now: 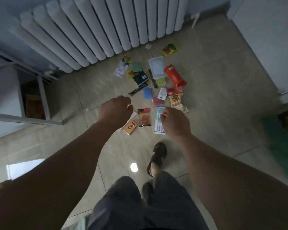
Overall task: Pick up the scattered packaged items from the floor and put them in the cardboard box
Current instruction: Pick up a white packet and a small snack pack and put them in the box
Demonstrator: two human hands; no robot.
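Both hands (114, 108) partly hide packets (144, 117) on the floor (214, 97).

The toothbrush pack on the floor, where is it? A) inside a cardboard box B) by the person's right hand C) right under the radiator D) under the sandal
B: the toothbrush pack lies flat on the tiled floor, just left of the right hand in the picture, well clear of the radiator and the sandal.
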